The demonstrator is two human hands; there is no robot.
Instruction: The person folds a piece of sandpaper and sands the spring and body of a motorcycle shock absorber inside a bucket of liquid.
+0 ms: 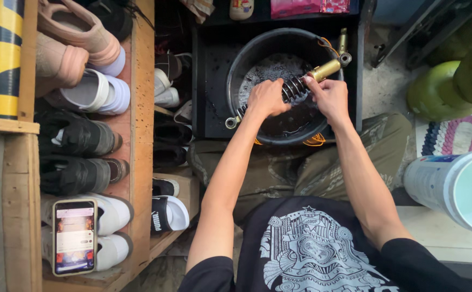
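**Two hands, one shock absorber, one bucket**

The wooden shoe rack (138, 108) at the person's left is the largest thing, with about five pairs of shoes on its top shelf and one phone (74, 236) lying face up, within sight. Next comes one black bucket (236, 65), set between the knees so drips fall inside; it appears to hold soapy water, though the glare makes that uncertain. Across its rim lies one shock absorber (295, 84), coiled spring and brass-coloured body. The left hand (266, 97) is closed around the spring end, steadying it; the right hand (328, 97) is wrapped on the brass end.
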